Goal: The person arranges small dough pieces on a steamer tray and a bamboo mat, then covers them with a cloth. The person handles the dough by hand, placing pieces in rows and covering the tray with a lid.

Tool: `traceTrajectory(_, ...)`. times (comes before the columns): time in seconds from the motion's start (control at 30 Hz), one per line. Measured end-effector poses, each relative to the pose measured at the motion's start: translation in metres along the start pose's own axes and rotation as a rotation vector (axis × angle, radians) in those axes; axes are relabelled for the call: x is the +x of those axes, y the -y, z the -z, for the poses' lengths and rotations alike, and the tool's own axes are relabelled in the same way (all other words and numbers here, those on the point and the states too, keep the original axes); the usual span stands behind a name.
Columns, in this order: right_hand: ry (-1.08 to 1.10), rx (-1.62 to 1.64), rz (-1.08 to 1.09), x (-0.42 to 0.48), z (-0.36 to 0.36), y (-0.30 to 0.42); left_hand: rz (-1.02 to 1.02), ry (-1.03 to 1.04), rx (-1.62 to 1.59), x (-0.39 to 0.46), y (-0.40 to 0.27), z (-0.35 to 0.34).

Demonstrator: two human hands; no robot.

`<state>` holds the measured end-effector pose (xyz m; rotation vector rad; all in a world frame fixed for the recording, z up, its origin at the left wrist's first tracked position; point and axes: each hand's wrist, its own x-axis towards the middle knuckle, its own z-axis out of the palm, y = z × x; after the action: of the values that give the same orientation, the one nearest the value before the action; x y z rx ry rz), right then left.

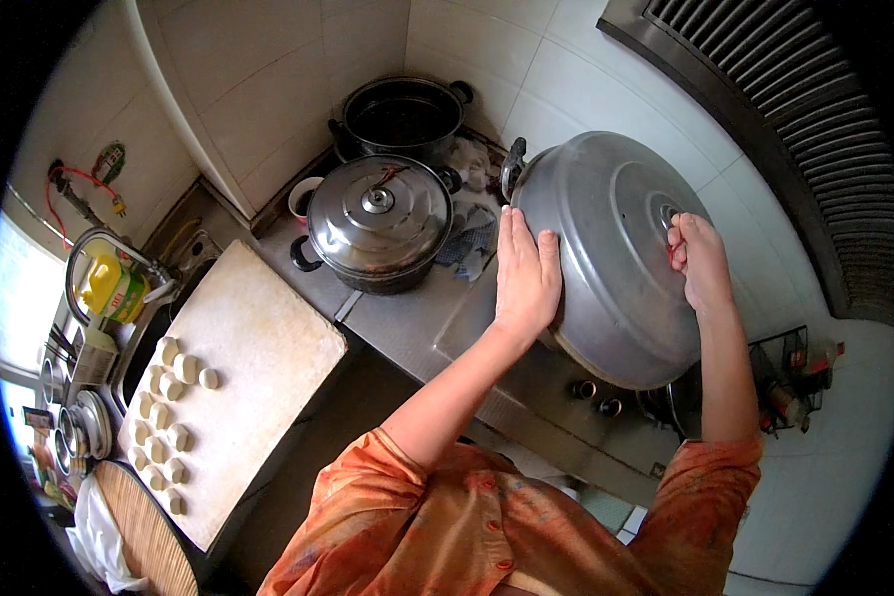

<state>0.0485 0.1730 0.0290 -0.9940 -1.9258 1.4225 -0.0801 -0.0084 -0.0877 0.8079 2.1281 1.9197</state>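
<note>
A large domed aluminium lid stands before me over the stove, its top turned toward the right. My right hand grips the knob at its centre, where a bit of red shows between the fingers. Flat against the lid's left side lies my left hand, fingers straight and thumb apart, holding nothing. Just above that hand a black pot handle sticks out. What is under the lid is hidden, and I cannot tell whether its rim rests on a pot.
Left of the lid stands a lidded steel pot, with an open dark pot behind. Several dough pieces lie on a pale board partly over the sink. Stove knobs sit below the lid; a range hood hangs upper right.
</note>
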Motion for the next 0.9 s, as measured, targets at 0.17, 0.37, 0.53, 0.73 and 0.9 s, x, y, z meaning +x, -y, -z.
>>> traceTrajectory(0.17,-0.016,0.0,0.0,0.0,-0.002,0.0,-0.012,-0.006,0.015,0.002,0.004,-0.003)
traceTrajectory(0.37,-0.028,-0.022,0.029,0.002,-0.002,-0.001,-0.001,0.021,0.045,0.005,0.005,-0.006)
traceTrajectory(0.53,-0.13,-0.129,-0.056,0.01,-0.017,-0.01,-0.128,0.037,0.435,0.013,0.053,-0.023)
traceTrajectory(0.73,-0.04,-0.597,0.131,-0.033,0.035,0.001,-0.034,0.077,-0.06,-0.026,0.009,0.022)
traceTrajectory(0.9,-0.378,-0.976,0.657,-0.09,0.011,-0.029,0.014,0.162,-0.272,-0.087,0.048,0.098)
